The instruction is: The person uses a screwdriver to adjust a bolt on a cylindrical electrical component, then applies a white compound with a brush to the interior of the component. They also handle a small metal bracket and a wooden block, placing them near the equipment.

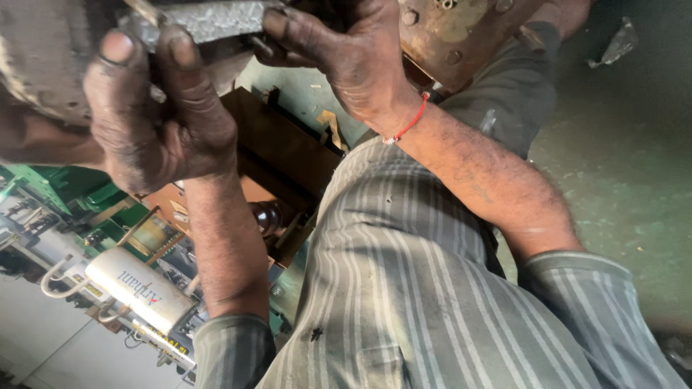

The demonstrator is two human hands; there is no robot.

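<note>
Up at the far edge of view, both my hands grip a grey metal part, rough and mottled, held against rusty brown machinery. My left hand is clenched on its left end, thumb up, fingers wrapped; my right hand grasps its right end, fingers curled over the edge. Looks like the positioning step, piece held steady. Any shift from here calls for a firm two-handed grip. Grime everywhere. White cylinder lies near left, well apart.
</note>
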